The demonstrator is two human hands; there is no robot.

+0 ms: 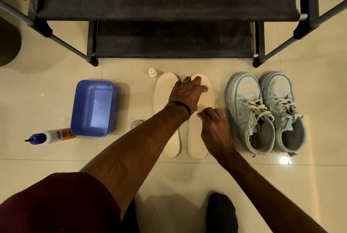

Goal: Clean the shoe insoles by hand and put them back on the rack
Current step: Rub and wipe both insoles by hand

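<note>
Hands over the right insole [203, 120] on the floor.
Left hand [185, 91] spread flat on it, right hand [216, 129] loosely curled; insole looks light and bendable, best pinched at its edge.

Left arm reaches diagonally to frame center, left hand [185, 91] palm down, fingers spread. Right hand [216, 129] lies lower right of it, fingers loosely bent.

There is just one camera, worn on the person's head. It looks almost straight down at the floor [56, 161] and a bit forward to the rack [169, 7]. It sits close, near enough to fill the bottom with arms.
</note>
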